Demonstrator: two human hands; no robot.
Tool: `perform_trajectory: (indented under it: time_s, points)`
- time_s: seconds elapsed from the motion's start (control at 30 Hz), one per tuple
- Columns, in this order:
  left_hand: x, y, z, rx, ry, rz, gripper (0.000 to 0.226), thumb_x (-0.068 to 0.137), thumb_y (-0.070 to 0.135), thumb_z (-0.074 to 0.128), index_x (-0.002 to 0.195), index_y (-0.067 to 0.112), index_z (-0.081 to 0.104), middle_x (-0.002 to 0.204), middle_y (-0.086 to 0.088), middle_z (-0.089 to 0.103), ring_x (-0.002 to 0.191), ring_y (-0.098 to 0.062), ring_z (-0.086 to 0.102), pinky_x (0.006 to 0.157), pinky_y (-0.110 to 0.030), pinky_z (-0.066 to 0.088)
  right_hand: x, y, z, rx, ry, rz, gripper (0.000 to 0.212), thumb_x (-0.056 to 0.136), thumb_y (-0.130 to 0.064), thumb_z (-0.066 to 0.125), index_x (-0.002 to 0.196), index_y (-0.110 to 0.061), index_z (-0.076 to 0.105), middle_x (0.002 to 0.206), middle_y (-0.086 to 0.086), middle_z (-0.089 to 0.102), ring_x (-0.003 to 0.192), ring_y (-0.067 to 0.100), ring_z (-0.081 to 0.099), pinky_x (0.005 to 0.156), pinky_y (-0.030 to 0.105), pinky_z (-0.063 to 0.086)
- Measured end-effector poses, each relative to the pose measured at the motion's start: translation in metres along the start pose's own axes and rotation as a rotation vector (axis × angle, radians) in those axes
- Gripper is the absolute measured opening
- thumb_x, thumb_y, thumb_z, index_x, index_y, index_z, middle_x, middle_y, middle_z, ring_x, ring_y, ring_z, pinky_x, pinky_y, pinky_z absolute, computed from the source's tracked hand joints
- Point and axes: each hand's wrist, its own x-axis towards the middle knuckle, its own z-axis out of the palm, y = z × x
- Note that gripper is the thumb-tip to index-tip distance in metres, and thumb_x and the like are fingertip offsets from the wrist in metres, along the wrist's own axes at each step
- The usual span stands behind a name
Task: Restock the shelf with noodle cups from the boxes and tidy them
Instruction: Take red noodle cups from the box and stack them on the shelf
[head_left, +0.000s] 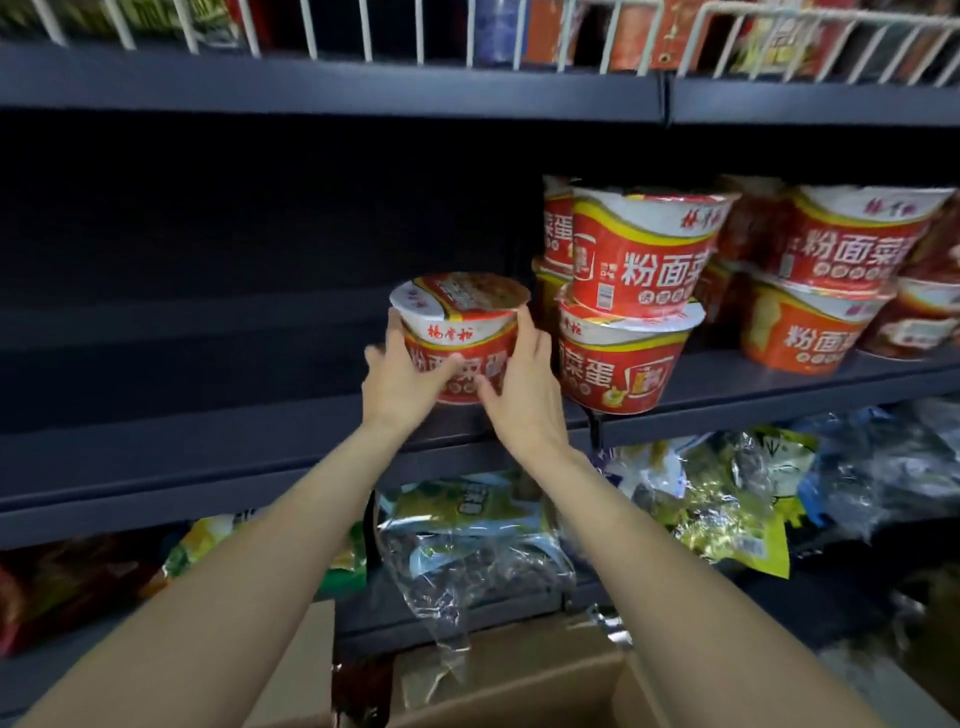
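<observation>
Both hands grip one noodle cup (460, 338) between them: the left hand (400, 382) wraps its left side, thumb across the red label, and the right hand (524, 387) clasps its right side, fingers curled round the wall. The cup stands upright at the front edge of the dark shelf (208, 441), near that shelf's middle; whether its base touches the shelf cannot be told. Its white band carries red brush-style characters, too small to read surely, and the red band below shows large white characters 粉面菜蛋, partly covered by the thumbs.

Just to its right stands a stack of two cups (631, 306) with the same label, the lower one overhanging the front edge. Further right, more cups (826, 291) show 粉面. Below hang crinkled plastic packets (467, 540); an open cardboard box (519, 686) sits lowest.
</observation>
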Motion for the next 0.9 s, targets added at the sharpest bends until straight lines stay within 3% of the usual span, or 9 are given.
perform_trajectory:
  time_s: [0.1,0.17,0.27,0.4,0.5,0.57,0.67,0.77,0.9]
  points:
    - [0.040,-0.001,0.017,-0.260,-0.028,-0.107,0.075,0.088,0.029,0.060,0.149,0.012,0.020,0.134,-0.006,0.053,0.124,-0.023,0.049,0.103,-0.035,0.040,0.029,0.019,0.023,-0.053,-0.142,-0.101,0.072,0.092,-0.013,0.056,0.150,-0.011,0.013,0.150,0.013,0.027,0.129,0.032,0.041,0.102,0.042,0.040]
    - [0.054,0.005,0.027,-0.418,-0.070,-0.136,0.054,0.091,0.020,0.055,0.142,0.014,0.038,0.127,-0.001,0.056,0.117,-0.018,0.052,0.096,-0.027,0.041,0.053,0.032,0.035,-0.193,-0.247,-0.119,0.063,0.096,-0.018,0.048,0.150,-0.006,0.017,0.156,0.014,0.021,0.143,0.030,0.021,0.113,0.046,0.026]
    - [0.050,0.015,0.033,-0.374,-0.045,-0.063,0.036,0.095,0.020,0.049,0.130,0.015,0.053,0.124,-0.004,0.059,0.112,-0.019,0.054,0.087,-0.024,0.041,0.062,0.038,0.038,-0.192,-0.224,-0.129,0.053,0.097,-0.017,0.045,0.146,-0.002,0.030,0.153,0.016,0.030,0.143,0.029,0.021,0.116,0.041,0.021]
    - [-0.009,0.003,0.027,-0.118,0.153,0.300,0.030,0.094,0.023,0.047,0.122,0.021,0.058,0.102,0.005,0.069,0.098,-0.015,0.060,0.086,-0.033,0.047,0.010,0.032,0.015,-0.069,0.037,-0.248,0.035,0.095,-0.014,0.048,0.129,-0.008,0.053,0.124,0.009,0.059,0.115,0.025,0.049,0.093,0.029,0.037]
    - [-0.071,-0.014,0.020,-0.094,0.245,0.592,0.024,0.093,0.021,0.047,0.110,0.018,0.063,0.087,0.013,0.065,0.086,-0.010,0.059,0.077,-0.025,0.046,-0.047,0.036,-0.003,-0.053,0.217,-0.361,0.026,0.092,-0.014,0.051,0.114,-0.007,0.063,0.102,0.003,0.068,0.094,0.019,0.058,0.075,0.027,0.045]
    - [-0.110,-0.034,0.019,-0.119,0.246,0.661,0.022,0.092,0.016,0.048,0.105,0.012,0.066,0.082,0.008,0.063,0.080,-0.012,0.058,0.074,-0.023,0.045,-0.091,0.048,-0.012,-0.035,0.236,-0.382,0.023,0.093,-0.014,0.052,0.109,-0.006,0.066,0.091,0.001,0.069,0.082,0.016,0.060,0.067,0.026,0.048]
    - [-0.168,-0.083,0.028,-0.050,0.115,0.569,0.021,0.090,0.015,0.051,0.101,0.010,0.067,0.082,0.003,0.063,0.079,-0.008,0.054,0.074,-0.018,0.042,-0.161,0.078,-0.017,-0.049,0.110,-0.305,0.020,0.093,-0.016,0.054,0.104,-0.008,0.068,0.080,0.000,0.068,0.066,0.014,0.062,0.058,0.025,0.051]
    - [-0.213,-0.144,0.045,0.157,-0.138,0.365,0.028,0.086,0.026,0.050,0.106,0.015,0.065,0.091,0.002,0.065,0.086,-0.013,0.054,0.078,-0.025,0.045,-0.230,0.122,-0.008,-0.223,-0.138,-0.126,0.020,0.088,-0.025,0.058,0.104,-0.016,0.066,0.074,0.000,0.068,0.059,0.016,0.064,0.054,0.016,0.043]
    - [-0.247,-0.214,0.067,0.543,-0.404,0.122,0.050,0.078,0.035,0.054,0.122,0.011,0.058,0.115,-0.014,0.058,0.107,-0.036,0.051,0.094,-0.045,0.042,-0.292,0.178,0.016,-0.244,-0.462,0.196,0.028,0.088,-0.026,0.065,0.114,-0.018,0.061,0.088,0.003,0.072,0.070,0.031,0.068,0.060,0.041,0.056]
